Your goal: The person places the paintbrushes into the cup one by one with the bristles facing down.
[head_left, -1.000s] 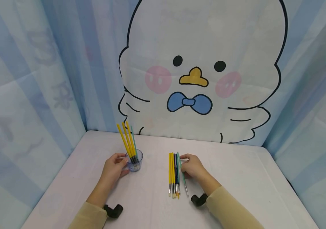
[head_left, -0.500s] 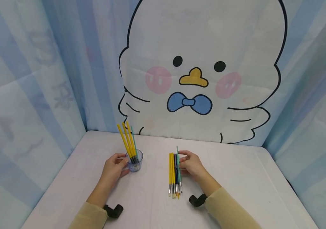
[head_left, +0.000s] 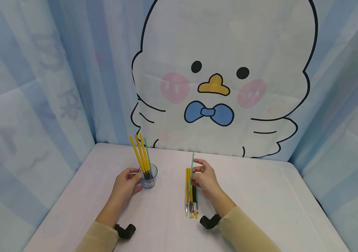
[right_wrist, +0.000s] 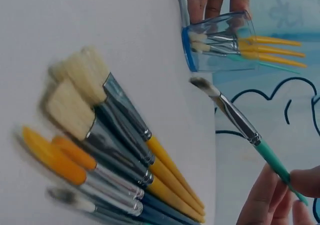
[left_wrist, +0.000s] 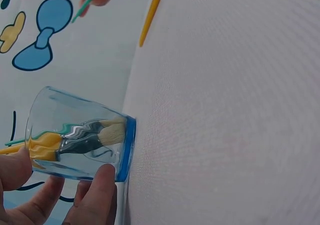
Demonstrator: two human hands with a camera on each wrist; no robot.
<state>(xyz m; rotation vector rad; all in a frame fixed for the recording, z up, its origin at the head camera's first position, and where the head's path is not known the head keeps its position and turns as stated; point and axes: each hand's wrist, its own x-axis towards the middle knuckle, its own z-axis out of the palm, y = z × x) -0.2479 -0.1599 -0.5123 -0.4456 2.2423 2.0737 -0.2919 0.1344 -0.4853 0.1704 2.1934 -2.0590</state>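
Note:
My left hand holds a clear cup with a bluish base, thumb on one side and fingers on the other. Leaning in it, bristles down, are several yellow-handled paintbrushes and a thin teal one. My right hand pinches another teal paintbrush by its handle, its dark-tipped bristles pointing down and away from the fingers. In the head view this brush overlaps a row of paintbrushes on the table, with yellow handles and dark blue handles, bristles toward me.
A white cloth covers the table. Behind it hangs a backdrop with a cartoon bird, and striped blue curtains close in both sides. Black wrist cameras sit at both sleeves.
My right hand has lifted the teal paintbrush from the right side of the row and moved it up and left over the other brushes. My left hand and the cup have stayed put.

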